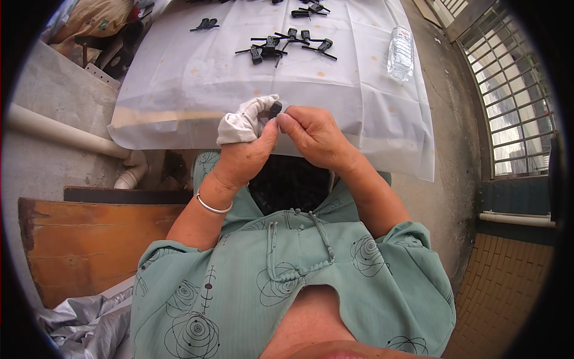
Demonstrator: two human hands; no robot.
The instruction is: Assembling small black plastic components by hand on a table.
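My left hand (254, 149) has a white cloth (237, 127) over its fingers, which may be a glove. Between its thumb and fingers sits a small black plastic part (275, 110), held upright just over the table's near edge. Close against it on the right, my right hand (317, 134) is closed, thumb pressed to curled fingers; whatever it pinches is hidden. Farther off on the table, several similar black parts with thin bars (270, 46) lie in a loose cluster. Below my hands, a dark mass (290, 185) fills the space between my knees; its details cannot be made out.
A translucent white sheet (179, 78) covers the table and hangs over its near edge. On the right lies a clear plastic bottle (400, 55). A pale pipe (66, 131) and a brown wooden board (101, 239) are at left; a barred window (508, 96) is at right.
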